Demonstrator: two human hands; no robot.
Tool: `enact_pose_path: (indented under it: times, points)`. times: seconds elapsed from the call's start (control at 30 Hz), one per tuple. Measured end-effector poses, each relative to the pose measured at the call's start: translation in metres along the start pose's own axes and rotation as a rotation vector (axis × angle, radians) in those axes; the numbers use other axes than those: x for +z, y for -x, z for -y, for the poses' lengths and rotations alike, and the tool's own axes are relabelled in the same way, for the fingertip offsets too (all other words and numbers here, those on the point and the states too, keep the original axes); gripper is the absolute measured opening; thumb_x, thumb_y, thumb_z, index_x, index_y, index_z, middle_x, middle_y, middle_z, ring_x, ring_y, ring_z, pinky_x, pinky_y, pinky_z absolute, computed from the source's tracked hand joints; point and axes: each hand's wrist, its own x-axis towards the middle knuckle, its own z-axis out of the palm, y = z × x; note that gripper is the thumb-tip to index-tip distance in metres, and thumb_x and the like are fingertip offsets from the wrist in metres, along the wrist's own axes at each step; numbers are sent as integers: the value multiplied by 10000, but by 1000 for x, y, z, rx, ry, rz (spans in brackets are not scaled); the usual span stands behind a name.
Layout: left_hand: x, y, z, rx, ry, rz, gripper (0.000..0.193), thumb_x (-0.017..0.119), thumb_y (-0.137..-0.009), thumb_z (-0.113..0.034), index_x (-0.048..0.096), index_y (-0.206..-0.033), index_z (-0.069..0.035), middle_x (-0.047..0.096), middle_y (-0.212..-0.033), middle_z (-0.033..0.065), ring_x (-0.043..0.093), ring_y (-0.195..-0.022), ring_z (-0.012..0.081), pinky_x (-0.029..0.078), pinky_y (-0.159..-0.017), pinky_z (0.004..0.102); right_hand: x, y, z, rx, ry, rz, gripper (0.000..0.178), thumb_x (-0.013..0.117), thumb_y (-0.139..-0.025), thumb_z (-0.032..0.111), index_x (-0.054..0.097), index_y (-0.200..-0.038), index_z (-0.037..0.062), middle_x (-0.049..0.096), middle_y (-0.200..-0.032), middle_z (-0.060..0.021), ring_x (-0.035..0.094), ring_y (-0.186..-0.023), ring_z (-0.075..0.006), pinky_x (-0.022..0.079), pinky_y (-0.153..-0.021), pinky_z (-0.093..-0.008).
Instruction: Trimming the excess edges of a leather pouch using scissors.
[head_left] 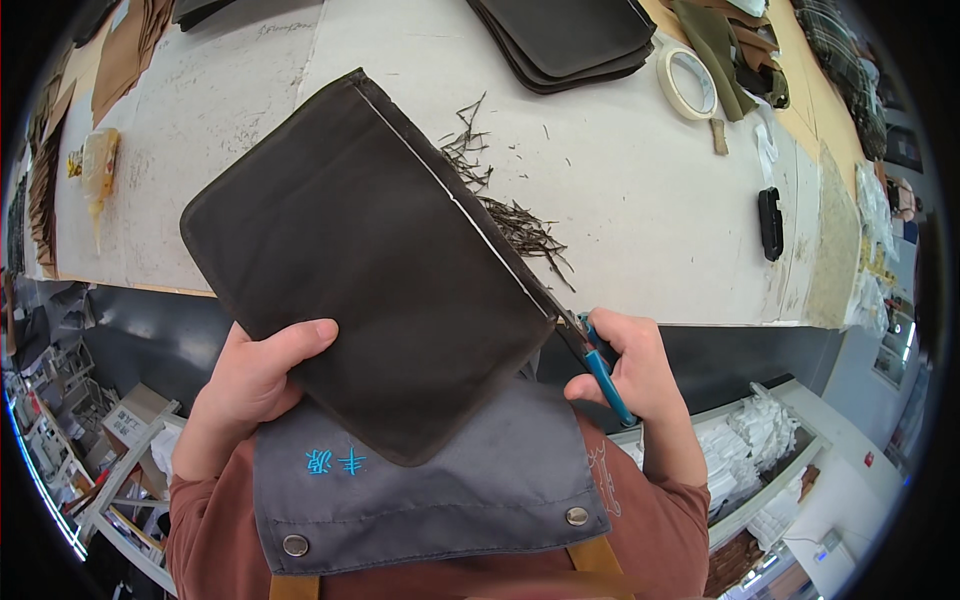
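A dark brown flat panel (340,240), maybe leather or fabric, is held tilted in front of me, with a white line running along its upper right edge. My left hand (265,365) grips its lower left side, thumb on top and fingers hidden underneath. In my right hand (632,365) is a pair of scissors (605,380) with teal handles. Their blades lie at the panel's right corner, along the marked edge. Thin dark trimmings (520,228) are heaped on the table just beyond that edge.
On the pale worktable (660,250) a stack of dark panels (565,45) lies at the far side. Beside it is a roll of masking tape (687,84). A black object (770,224) rests at right, a yellowish glue bottle (100,170) at left. White material (750,440) fills a shelf below right.
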Motion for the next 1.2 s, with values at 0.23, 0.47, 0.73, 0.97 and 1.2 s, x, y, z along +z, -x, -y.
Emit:
enact_pose_path:
  times: [0.23, 0.47, 0.73, 0.97, 1.2]
  points:
    - [-2, -2, -1, -1, -14, -8, 441, 567, -823, 6, 443, -1244, 45, 550, -1187, 174, 571, -1058, 271, 478, -905, 388, 3, -1, -2, -31, -17, -32, 682, 765, -530, 642, 418, -590, 58, 410, -508, -36, 396, -450, -168, 356, -444, -264]
    - [1, -1, -2, -1, -18, -21, 442, 559, -823, 6, 439, -1246, 48, 547, -1188, 181, 572, -1057, 274, 481, -902, 391, 5, 1, -6, -62, -28, -50, 642, 798, -548, 573, 406, -573, 65, 384, -506, -20, 363, -453, -149, 343, -436, -251]
    - [0, -2, -1, -14, -7, 17, 443, 562, -823, 21, 440, -1248, 42, 540, -1200, 168, 563, -1071, 271, 480, -904, 392, 1, -2, 2, -28, 15, -39, 641, 783, -561, 601, 448, -613, 58, 421, -513, -30, 428, -455, -168, 373, -456, -272]
    - [8, 0, -1, 14, -46, -38, 479, 564, -789, 8, 423, -1244, 68, 553, -1162, 204, 595, -1018, 296, 499, -880, 400, 0, -3, 9, 1, 12, -35, 632, 782, -572, 593, 469, -639, 47, 454, -534, -38, 459, -472, -174, 392, -473, -277]
    - [7, 1, -1, 11, -47, -32, 487, 571, -790, 4, 420, -1249, 66, 548, -1168, 207, 588, -1031, 298, 493, -888, 403, 4, -1, 6, -23, -28, -85, 618, 806, -552, 561, 465, -624, 51, 450, -525, -31, 422, -464, -149, 378, -455, -263]
